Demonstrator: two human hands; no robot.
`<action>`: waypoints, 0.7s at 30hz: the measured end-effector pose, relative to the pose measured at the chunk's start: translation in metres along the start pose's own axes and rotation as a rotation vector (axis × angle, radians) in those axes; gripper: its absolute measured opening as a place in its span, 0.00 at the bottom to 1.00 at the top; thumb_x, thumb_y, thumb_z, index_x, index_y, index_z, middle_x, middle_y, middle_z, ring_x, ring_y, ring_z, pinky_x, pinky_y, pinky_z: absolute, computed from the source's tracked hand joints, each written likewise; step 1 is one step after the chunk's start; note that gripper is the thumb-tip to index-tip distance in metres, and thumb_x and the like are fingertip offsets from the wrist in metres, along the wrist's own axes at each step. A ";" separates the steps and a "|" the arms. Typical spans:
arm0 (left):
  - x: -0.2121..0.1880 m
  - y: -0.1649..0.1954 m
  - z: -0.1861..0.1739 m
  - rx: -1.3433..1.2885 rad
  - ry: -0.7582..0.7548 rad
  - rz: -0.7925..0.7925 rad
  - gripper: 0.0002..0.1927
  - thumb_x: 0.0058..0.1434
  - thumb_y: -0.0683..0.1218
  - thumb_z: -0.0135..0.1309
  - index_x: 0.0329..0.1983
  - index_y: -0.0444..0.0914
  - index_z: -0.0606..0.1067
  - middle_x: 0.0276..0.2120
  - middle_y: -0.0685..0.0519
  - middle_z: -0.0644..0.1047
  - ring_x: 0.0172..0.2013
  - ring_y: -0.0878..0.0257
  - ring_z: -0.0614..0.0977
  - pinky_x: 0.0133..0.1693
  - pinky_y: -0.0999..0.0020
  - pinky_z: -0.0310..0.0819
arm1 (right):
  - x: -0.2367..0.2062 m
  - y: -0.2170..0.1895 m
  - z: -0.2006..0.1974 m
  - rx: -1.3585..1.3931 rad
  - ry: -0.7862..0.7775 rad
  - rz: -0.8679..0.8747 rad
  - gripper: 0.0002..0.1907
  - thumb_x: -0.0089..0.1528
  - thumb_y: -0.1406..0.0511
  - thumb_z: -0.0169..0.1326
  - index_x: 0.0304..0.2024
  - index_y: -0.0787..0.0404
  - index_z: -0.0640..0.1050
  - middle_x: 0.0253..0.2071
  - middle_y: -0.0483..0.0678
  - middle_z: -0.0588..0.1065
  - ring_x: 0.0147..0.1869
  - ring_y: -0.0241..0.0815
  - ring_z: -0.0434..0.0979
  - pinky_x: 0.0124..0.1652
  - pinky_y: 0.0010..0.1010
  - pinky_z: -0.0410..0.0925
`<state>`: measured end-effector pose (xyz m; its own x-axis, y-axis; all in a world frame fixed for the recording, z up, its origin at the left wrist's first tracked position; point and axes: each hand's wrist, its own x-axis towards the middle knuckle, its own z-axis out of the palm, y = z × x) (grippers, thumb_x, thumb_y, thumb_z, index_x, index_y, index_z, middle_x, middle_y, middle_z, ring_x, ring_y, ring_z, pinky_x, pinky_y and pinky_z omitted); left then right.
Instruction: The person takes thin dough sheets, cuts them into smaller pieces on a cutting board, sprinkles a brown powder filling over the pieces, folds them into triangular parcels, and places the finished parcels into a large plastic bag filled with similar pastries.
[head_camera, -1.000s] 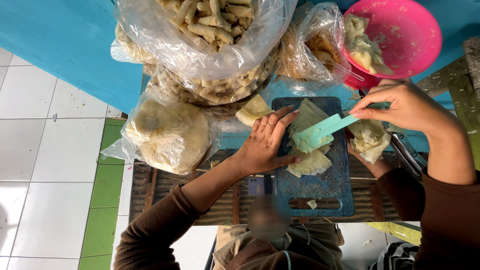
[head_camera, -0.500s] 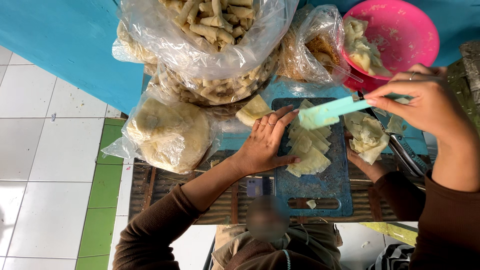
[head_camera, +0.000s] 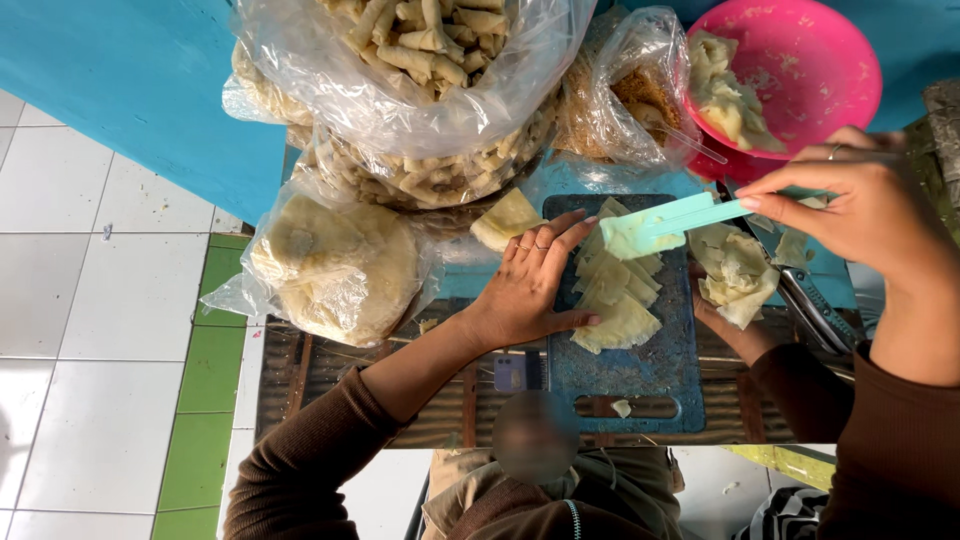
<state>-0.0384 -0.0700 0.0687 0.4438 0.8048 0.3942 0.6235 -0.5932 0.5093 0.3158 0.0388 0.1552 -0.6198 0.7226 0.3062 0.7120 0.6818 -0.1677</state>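
Firmly, the right hand is keeping its grip clenched on the teal spatula; holding it level over the wrappers is wise.

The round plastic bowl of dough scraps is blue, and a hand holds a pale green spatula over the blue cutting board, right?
Not quite: the head view shows the round plastic bowl is pink. The right hand does hold the pale green spatula over the blue cutting board.
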 end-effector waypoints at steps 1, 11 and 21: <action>0.000 0.000 0.000 -0.003 0.002 0.003 0.59 0.53 0.67 0.66 0.77 0.40 0.50 0.71 0.44 0.59 0.65 0.44 0.66 0.67 0.46 0.56 | 0.000 0.002 0.004 0.067 -0.005 0.023 0.09 0.62 0.55 0.65 0.43 0.46 0.86 0.27 0.34 0.77 0.34 0.32 0.66 0.39 0.22 0.54; -0.002 0.000 0.004 0.081 0.039 0.069 0.36 0.55 0.66 0.65 0.58 0.42 0.70 0.56 0.51 0.70 0.59 0.51 0.69 0.58 0.54 0.60 | 0.010 0.011 0.043 -0.064 -0.065 0.073 0.09 0.61 0.51 0.62 0.39 0.42 0.86 0.35 0.36 0.82 0.46 0.38 0.71 0.57 0.39 0.54; 0.001 -0.001 0.004 0.117 0.020 0.072 0.28 0.53 0.67 0.64 0.48 0.45 0.77 0.51 0.57 0.74 0.60 0.54 0.69 0.56 0.55 0.59 | -0.005 0.005 0.005 -0.147 0.080 0.098 0.08 0.67 0.52 0.65 0.41 0.45 0.85 0.36 0.35 0.80 0.41 0.34 0.69 0.48 0.29 0.54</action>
<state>-0.0356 -0.0681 0.0655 0.4779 0.7589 0.4422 0.6616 -0.6422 0.3871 0.3207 0.0387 0.1481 -0.5210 0.7696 0.3692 0.8119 0.5803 -0.0637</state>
